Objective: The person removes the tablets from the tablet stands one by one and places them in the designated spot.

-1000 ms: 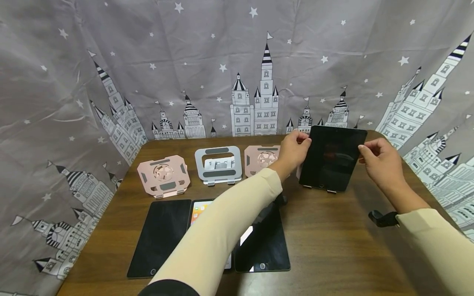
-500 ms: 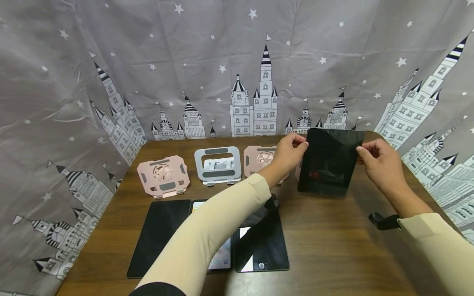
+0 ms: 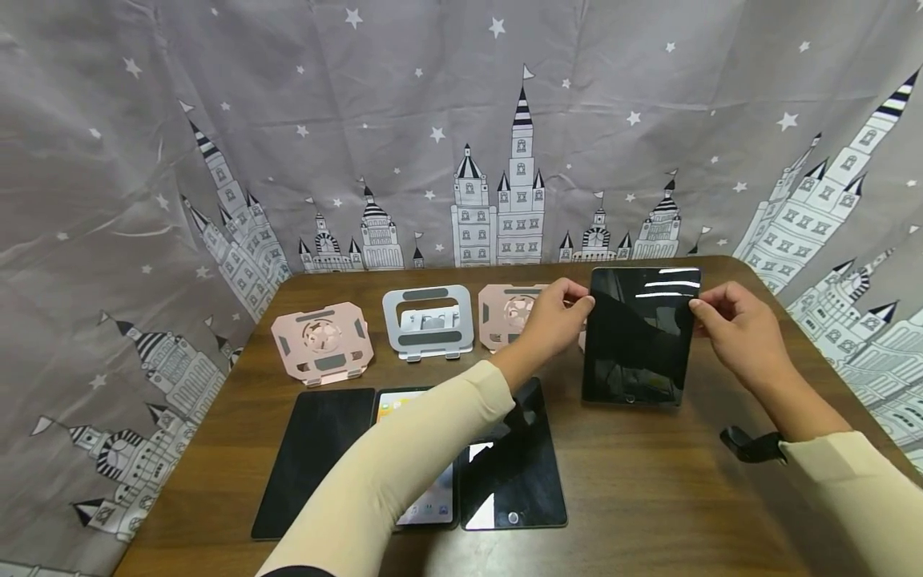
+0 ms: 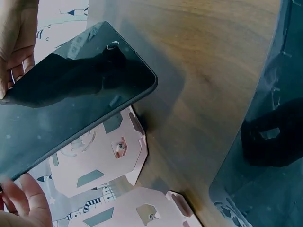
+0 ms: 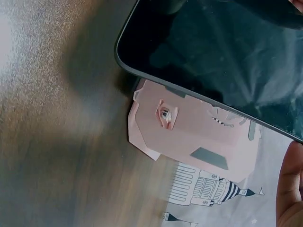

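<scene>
A black tablet [image 3: 638, 344] is held nearly upright, its screen towards me and its home button at the bottom. My left hand [image 3: 551, 320] pinches its left edge between thumb and fingers. On the opposite edge, my right hand [image 3: 743, 328] grips the same way. Close behind the tablet stands a pink tablet stand [image 5: 189, 132], mostly hidden in the head view but plain in the right wrist view. A gap shows between the tablet's lower end and that stand in both wrist views.
Along the back stand a pink stand [image 3: 346, 340], a grey stand [image 3: 392, 320] and another pink stand [image 3: 494, 324]. Before them lie a black tablet [image 3: 310, 457], a lit tablet [image 3: 433, 497] and another black tablet [image 3: 522, 473], partly behind my left sleeve. A curtain [image 3: 397, 72] hangs behind the table.
Both hands have brought the tablet off the ledge of the pink stand, towards me and lower in the head view. The other stands and tablets stay where they were.
</scene>
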{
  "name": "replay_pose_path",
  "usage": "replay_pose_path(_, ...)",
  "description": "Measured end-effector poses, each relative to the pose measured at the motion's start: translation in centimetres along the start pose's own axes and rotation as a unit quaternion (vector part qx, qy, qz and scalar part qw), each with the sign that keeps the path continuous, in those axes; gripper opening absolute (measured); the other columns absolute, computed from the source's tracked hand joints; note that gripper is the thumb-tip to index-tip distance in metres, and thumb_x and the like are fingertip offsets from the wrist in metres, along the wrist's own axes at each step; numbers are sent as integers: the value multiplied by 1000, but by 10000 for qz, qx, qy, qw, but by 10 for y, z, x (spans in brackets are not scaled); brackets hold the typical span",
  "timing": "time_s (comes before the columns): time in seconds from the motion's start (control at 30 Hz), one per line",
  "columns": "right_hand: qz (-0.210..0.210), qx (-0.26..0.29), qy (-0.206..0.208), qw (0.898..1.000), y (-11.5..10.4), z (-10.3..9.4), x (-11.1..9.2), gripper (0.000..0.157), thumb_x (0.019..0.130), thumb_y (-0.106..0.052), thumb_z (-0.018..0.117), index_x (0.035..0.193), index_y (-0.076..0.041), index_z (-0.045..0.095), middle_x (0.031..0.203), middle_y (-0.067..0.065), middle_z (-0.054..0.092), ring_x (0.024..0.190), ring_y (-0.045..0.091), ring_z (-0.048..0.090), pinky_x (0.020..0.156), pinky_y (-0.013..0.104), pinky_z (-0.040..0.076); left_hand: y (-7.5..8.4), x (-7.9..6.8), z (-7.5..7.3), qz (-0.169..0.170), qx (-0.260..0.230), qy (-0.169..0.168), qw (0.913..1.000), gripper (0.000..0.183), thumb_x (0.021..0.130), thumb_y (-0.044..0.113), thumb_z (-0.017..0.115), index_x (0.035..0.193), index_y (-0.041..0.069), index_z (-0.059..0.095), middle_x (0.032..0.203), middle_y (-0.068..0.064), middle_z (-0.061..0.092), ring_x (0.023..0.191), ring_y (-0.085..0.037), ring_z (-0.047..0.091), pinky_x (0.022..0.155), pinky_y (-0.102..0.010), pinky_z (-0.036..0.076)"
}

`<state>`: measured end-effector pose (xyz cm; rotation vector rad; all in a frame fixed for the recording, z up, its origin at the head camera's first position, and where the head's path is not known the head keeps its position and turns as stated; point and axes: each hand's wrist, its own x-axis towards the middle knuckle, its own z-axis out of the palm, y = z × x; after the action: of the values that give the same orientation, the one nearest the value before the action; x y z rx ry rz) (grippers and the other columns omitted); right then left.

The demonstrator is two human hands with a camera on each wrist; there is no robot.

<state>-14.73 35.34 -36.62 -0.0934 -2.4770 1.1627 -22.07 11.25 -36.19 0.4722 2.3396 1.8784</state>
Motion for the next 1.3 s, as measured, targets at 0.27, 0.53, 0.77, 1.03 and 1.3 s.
replay_pose_path(0.27, -14, 233, -207, 9995, -3, 4, -7, 22, 102, -18, 55, 106, 3, 54, 82, -1, 61, 69, 7, 61, 60, 16, 54, -6, -8, -2, -145, -234, -51, 9996, 7, 97, 8, 62, 100, 2, 62, 81, -1, 55, 62, -10, 56, 58, -22, 52)
replay_pose_path(0.53, 38, 240, -364, 9990, -3, 9, -14, 21, 102, -17, 55, 106, 3, 55, 84, 4, 63, 69, 13, 63, 59, 19, 55, -14, -15, -4, -334, -654, -100, 9973, 6, 96, 4, 61, 100, -1, 61, 85, -2, 53, 69, -20, 59, 68, -34, 58)
replay_pose_path(0.77, 45, 189, -469, 9987, 2, 13, -18, 20, 101, -16, 57, 103, 4, 55, 86, 10, 63, 68, 14, 62, 58, 20, 55, -20, -24, -6, -514, -845, -212, 9949, 6, 98, 5, 60, 101, 0, 60, 86, -3, 54, 65, -15, 56, 77, -48, 58)
replay_pose_path(1.03, 186, 265, -485, 9983, 2, 19, -25, 20, 102, -16, 57, 103, 4, 55, 81, 8, 60, 67, 13, 60, 57, 21, 55, -18, -36, -10, -634, -854, -255, 9940, 6, 98, 6, 61, 101, 1, 60, 89, -4, 55, 65, -15, 57, 70, -37, 59)
replay_pose_path(1.3, 292, 418, -459, 9976, 0, 20, -30, 20, 101, -14, 56, 106, 5, 55, 80, 5, 58, 67, 9, 57, 57, 22, 55, -17, -43, -13, -377, -755, -279, 9960, 6, 98, 6, 60, 100, 2, 59, 87, -4, 54, 66, -16, 58, 66, -32, 59)
